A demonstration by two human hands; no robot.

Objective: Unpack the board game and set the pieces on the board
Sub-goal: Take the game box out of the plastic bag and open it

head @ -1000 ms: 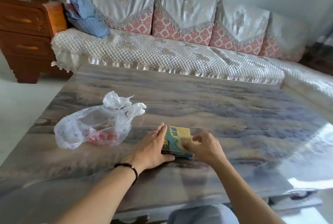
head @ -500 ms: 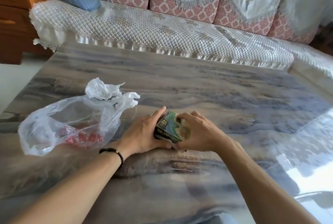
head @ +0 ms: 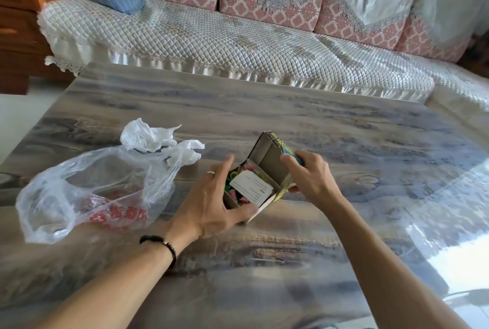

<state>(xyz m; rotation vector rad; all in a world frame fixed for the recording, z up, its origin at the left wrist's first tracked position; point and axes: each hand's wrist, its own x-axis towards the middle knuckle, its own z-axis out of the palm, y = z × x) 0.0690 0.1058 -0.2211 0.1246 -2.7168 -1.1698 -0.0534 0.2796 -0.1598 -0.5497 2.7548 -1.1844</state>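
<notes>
Above the table (head: 344, 143), both hands tilt the box (head: 267, 162) open (lid up-right).

Opened game box (head: 267, 167), colourful pieces (head: 239, 195) inside

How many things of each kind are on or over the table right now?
Hands: 2, left and right
Box, open: 1
Card in box: 1
Bag: 1
Pieces: too jumbled to count
Total counted: 5
</notes>
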